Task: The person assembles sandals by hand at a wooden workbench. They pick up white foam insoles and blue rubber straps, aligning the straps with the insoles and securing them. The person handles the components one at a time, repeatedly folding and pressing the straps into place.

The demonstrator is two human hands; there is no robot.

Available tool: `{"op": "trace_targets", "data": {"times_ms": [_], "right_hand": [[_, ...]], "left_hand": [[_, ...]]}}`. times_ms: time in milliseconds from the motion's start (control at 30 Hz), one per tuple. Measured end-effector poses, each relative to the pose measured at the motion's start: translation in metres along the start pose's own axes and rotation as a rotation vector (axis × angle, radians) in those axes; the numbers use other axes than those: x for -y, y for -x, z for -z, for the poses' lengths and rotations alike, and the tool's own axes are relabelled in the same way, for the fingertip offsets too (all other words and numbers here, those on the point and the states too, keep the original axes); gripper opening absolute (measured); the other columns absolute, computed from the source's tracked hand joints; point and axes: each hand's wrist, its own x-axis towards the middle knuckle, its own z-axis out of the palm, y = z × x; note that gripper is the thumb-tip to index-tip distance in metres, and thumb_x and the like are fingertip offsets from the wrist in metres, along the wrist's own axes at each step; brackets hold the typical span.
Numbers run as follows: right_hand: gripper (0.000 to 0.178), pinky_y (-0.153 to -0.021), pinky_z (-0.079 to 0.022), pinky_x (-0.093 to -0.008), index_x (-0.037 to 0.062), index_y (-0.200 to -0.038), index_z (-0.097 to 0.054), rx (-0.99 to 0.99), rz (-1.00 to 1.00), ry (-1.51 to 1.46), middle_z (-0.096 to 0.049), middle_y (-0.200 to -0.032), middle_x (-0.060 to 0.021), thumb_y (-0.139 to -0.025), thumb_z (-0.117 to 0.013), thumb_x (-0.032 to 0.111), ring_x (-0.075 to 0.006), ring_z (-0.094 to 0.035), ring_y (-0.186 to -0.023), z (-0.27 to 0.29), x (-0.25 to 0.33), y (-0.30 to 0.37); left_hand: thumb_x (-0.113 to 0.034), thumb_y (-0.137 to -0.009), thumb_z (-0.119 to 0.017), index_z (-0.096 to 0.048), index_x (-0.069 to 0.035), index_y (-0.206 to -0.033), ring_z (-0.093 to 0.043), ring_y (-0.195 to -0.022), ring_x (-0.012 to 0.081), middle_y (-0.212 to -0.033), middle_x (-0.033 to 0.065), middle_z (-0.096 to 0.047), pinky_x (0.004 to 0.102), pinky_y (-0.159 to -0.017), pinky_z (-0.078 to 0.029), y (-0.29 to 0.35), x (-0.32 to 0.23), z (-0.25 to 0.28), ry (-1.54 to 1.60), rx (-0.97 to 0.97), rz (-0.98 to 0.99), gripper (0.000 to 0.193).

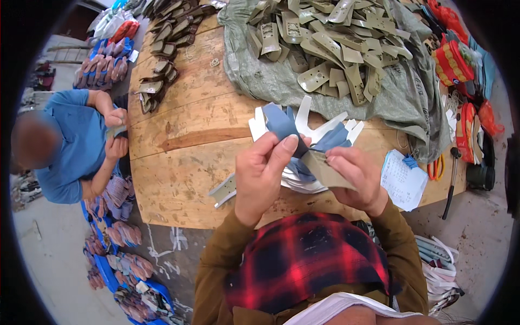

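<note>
My left hand [261,176] pinches a blue strap-like shoe upper [280,120] between thumb and fingers. In my right hand [358,176] is an olive shoe sole piece [326,171], gripped along its edge. The two parts meet between my hands, above the table; whether they are joined I cannot tell. Below and behind them lies a pile of white and blue strap uppers [306,183], partly hidden by my hands. Another olive sole piece [223,190] rests on the table, left of my left hand.
A heap of olive sole pieces [325,46] covers a grey-green sheet [246,67] on the wooden table [187,132]. Dark brown-edged pieces [157,81] stand in rows farther left. A handwritten paper [403,180] and orange scissors handles [436,167] lie right. A co-worker [70,146] works at left.
</note>
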Motion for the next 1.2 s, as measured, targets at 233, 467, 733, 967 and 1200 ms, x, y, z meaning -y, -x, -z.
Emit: {"op": "trace_targets", "data": {"times_ms": [233,467,733,967,1200], "right_hand": [[0.033,-0.06,-0.05,-0.034,-0.0009,-0.103,-0.06,0.084,0.008,0.152,-0.061,-0.094,-0.0138,-0.071,-0.068,0.003,-0.0247,-0.062,-0.07,0.002,0.0,0.001],[0.031,-0.059,-0.048,-0.0326,0.0003,-0.103,-0.059,0.053,-0.021,0.218,-0.058,-0.092,-0.0111,-0.073,-0.066,0.006,-0.0216,-0.06,-0.07,-0.001,0.003,-0.002],[0.03,-0.058,-0.047,-0.0331,0.0009,-0.102,-0.058,0.048,-0.07,0.217,-0.055,-0.087,-0.0092,-0.073,-0.066,0.008,-0.0215,-0.058,-0.068,-0.003,0.01,-0.006],[0.031,-0.057,-0.047,-0.036,0.0012,-0.101,-0.058,0.066,-0.14,0.14,-0.053,-0.082,-0.0108,-0.071,-0.067,0.004,-0.0242,-0.058,-0.065,0.006,0.011,-0.011],[0.026,-0.056,-0.046,-0.0399,-0.0007,-0.102,-0.058,0.136,-0.432,-0.331,-0.053,-0.078,-0.0147,-0.078,-0.067,0.002,-0.0319,-0.057,-0.064,0.025,0.028,-0.04]], "left_hand": [[-0.008,-0.094,-0.065,-0.066,0.001,-0.092,-0.046,-0.049,0.0096,-0.061,0.007,-0.054,0.0297,-0.047,-0.039,0.009,-0.005,0.003,-0.54,0.0,-0.282,0.009],[-0.003,-0.093,-0.063,-0.068,0.003,-0.1,-0.049,-0.055,0.0104,-0.065,0.0047,-0.054,0.0267,-0.051,-0.039,0.025,-0.017,-0.007,-0.658,-0.043,-0.407,0.01],[0.0,-0.094,-0.058,-0.065,0.006,-0.113,-0.061,-0.064,0.0146,-0.09,0.0126,-0.069,0.027,-0.058,-0.048,0.034,-0.017,-0.006,-0.693,-0.007,-0.493,0.021],[-0.007,-0.097,-0.057,-0.06,0.01,-0.119,-0.066,-0.103,0.0256,-0.119,0.0214,-0.066,0.0346,-0.086,-0.052,0.023,-0.009,0.003,-0.414,0.248,-0.453,0.028],[-0.012,-0.091,-0.071,-0.07,0.0,-0.101,-0.047,-0.087,0.0109,-0.094,0.0015,-0.052,0.0255,-0.078,-0.04,0.002,0.009,-0.003,0.339,0.236,0.043,0.016]]}}
